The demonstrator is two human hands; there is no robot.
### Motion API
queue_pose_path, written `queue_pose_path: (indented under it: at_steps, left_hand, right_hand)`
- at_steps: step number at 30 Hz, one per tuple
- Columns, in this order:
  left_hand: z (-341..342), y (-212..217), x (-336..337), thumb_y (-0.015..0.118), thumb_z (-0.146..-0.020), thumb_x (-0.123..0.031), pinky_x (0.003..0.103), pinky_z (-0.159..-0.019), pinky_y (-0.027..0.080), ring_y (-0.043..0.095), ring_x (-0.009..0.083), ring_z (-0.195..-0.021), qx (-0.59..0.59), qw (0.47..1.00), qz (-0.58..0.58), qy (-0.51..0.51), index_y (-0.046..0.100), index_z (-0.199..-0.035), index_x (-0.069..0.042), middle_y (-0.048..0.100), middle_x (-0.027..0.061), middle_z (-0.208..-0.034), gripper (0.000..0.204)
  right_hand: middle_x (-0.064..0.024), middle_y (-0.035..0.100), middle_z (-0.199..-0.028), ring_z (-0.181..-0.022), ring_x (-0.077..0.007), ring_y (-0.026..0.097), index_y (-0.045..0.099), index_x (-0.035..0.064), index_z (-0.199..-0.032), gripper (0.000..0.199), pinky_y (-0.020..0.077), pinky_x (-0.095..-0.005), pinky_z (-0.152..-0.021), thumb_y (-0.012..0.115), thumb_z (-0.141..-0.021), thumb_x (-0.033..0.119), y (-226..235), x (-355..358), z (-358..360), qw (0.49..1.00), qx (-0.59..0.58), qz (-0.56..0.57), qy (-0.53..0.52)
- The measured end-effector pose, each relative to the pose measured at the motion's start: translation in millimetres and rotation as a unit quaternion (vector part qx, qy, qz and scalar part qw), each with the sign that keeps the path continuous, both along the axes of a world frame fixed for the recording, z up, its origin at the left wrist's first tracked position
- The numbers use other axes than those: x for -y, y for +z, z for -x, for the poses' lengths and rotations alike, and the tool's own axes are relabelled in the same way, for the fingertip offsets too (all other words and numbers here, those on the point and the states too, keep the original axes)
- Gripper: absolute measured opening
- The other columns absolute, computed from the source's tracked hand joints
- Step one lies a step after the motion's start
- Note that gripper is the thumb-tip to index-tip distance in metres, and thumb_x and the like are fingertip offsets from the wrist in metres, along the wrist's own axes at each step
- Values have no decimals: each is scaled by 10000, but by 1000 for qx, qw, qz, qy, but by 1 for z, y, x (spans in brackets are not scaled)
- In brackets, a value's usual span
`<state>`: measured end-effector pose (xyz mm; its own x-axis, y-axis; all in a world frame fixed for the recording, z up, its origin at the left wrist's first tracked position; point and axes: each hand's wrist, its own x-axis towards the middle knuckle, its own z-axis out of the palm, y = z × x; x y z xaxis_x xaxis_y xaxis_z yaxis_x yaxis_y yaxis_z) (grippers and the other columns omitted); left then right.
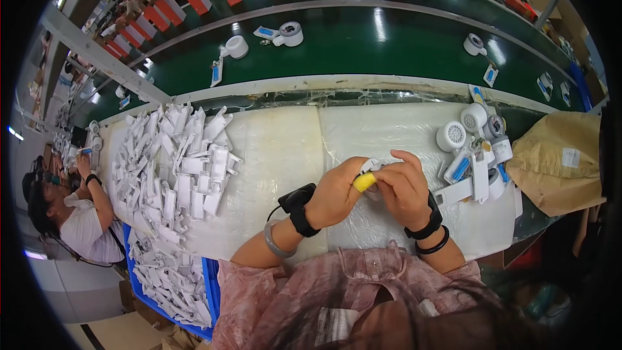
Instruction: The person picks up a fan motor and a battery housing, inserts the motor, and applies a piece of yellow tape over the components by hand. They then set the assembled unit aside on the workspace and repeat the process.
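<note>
Over the plastic-covered bench, my left hand (336,193) and my right hand (405,189) meet, fingers closed together on a small white plastic part (370,166). Most of that part is hidden by the fingers, so its full shape does not show. A yellow wrap (364,182) sits at my left thumb, between the two hands. To the right of my right hand lies a cluster of white fan-like units (451,136) with round grilles and flat handles, some bearing blue pieces. A big pile of white plastic handle shells (170,155) covers the bench's left side.
A blue crate (210,285) full of white shells stands below the bench at left. Brown paper (558,162) lies at the right end. Beyond the bench, a green conveyor (337,45) carries several white units (289,34). A co-worker (87,223) sits at far left.
</note>
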<state>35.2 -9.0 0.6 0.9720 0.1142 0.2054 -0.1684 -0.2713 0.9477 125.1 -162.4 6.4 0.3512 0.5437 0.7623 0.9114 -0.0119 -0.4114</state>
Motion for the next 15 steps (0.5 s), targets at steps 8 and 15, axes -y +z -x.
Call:
queue_pose_path:
  at_steps: [8,15]
  left_hand:
    - [-4,0,-4,460,-1007,-155,243,-613,484,592,124,-691,-62,997,46,-22,548,-1172,-3,618,75,-865,240]
    - [-37,-2,-27,368,-1022,-244,268,-543,533,600,121,-673,-111,953,272,79,524,-1156,-31,625,79,-882,295]
  right_hand:
    - [-71,620,-837,-791,-250,613,651,37,-942,267,484,-446,-907,711,-707,-73,-3,0,1,1000,-5,-8,-28]
    - [-109,614,-1007,-990,-316,601,633,42,-1001,300,463,-432,-868,690,-717,-37,-3,-4,-5,999,2,-15,-51]
